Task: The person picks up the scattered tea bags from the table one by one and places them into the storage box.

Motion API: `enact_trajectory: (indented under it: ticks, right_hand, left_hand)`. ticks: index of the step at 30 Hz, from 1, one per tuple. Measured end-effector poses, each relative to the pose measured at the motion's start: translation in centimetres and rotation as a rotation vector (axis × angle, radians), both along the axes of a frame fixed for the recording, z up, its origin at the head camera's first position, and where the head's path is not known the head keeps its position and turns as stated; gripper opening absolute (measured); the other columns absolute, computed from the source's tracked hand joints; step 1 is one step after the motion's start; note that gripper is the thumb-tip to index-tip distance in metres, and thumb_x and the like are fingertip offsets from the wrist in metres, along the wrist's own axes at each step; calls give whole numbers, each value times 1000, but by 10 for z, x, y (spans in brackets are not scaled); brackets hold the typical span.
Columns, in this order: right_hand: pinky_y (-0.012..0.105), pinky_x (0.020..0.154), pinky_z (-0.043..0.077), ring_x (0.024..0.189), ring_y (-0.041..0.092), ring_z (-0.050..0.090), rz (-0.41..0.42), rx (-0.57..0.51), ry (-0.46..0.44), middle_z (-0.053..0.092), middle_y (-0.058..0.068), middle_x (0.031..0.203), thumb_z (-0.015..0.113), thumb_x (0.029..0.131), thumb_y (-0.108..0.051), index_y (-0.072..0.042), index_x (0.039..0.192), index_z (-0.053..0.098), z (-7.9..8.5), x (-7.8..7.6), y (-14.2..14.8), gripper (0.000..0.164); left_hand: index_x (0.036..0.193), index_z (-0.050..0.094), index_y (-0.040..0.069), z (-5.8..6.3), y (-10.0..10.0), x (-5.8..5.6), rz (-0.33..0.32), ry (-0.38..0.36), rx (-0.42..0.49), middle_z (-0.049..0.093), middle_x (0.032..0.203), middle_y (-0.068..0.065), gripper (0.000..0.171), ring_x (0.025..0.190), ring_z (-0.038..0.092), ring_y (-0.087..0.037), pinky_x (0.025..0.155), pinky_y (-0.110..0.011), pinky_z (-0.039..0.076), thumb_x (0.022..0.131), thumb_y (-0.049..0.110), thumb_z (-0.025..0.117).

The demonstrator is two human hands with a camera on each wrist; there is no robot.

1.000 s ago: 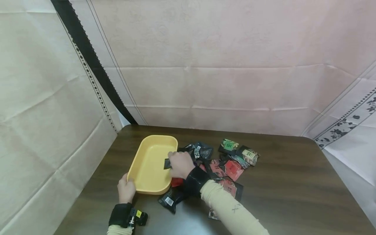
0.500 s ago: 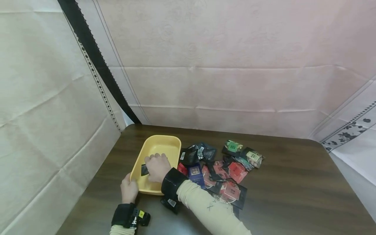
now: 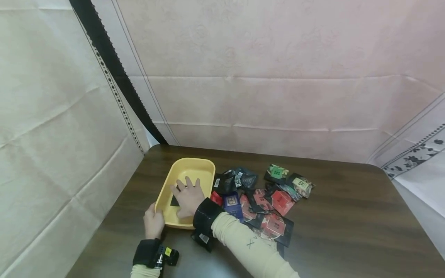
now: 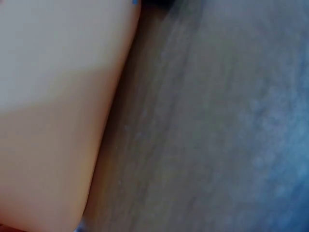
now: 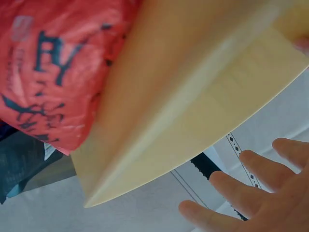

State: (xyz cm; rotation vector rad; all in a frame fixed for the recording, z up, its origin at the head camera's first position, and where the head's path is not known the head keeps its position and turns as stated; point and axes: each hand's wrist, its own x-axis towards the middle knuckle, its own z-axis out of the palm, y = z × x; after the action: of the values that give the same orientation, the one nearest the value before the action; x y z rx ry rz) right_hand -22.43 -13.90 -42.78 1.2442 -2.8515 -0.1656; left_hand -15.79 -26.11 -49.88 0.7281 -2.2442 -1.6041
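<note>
A yellow rectangular tray (image 3: 199, 172) lies at the left of the table. My left hand (image 3: 154, 223) grips its near left corner at the rim. Over the tray's inside, my right hand (image 3: 189, 197) is spread with its fingers apart and holds nothing. Beside its thumb a small black piece, part of a packet (image 3: 174, 201), shows on the tray floor; the hand covers the rest. In the right wrist view the spread fingers (image 5: 236, 191) stand past the tray's rim, and a red packet (image 5: 63, 67) with dark lettering is close by the tray's outer wall.
Right of the tray lies a loose heap of packets: black ones (image 3: 224, 183), a blue one (image 3: 233, 204), several with red labels (image 3: 282, 201), and green-labelled ones (image 3: 277, 173) farther back. A black packet (image 3: 203, 239) sits at the tray's near right corner. Pale cloth (image 3: 260, 96) hangs behind the table.
My right hand has carried a dark packet from beside the heap into the tray, then let it go and spread its fingers. My left hand has kept its grip on the tray.
</note>
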Motion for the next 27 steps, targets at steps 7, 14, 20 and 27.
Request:
enact_trajectory:
  ticks: [7,14,20,27]
  right_hand:
    - [54,98,26,131,27,25,-33,-44,-62,32,0,144,61,75,-50,-29,141,33,6,-5,18,75]
    - [55,98,26,131,31,25,-116,-124,-89,31,5,145,58,78,-48,-25,141,34,12,-19,52,72]
    - [57,95,29,129,33,29,-201,-182,-39,36,8,142,60,77,-44,-20,139,38,2,-41,97,70]
    - [59,92,30,127,35,31,-351,-190,-48,36,11,141,61,77,-38,-17,138,40,-18,-64,157,68]
  left_hand:
    - [127,39,-15,2,-3,-2,5,-4,-7,42,125,-35,42,112,44,-44,94,-52,33,88,-4,28]
    - [129,34,-16,6,-18,2,23,-27,-3,37,129,-36,43,116,40,-46,96,-54,30,89,-3,28]
    - [132,30,-16,6,-30,5,27,-45,-14,35,129,-38,45,116,37,-48,95,-57,29,89,0,26]
    - [129,34,-17,4,-42,9,42,-71,-73,37,126,-38,45,113,39,-46,95,-56,28,87,0,27]
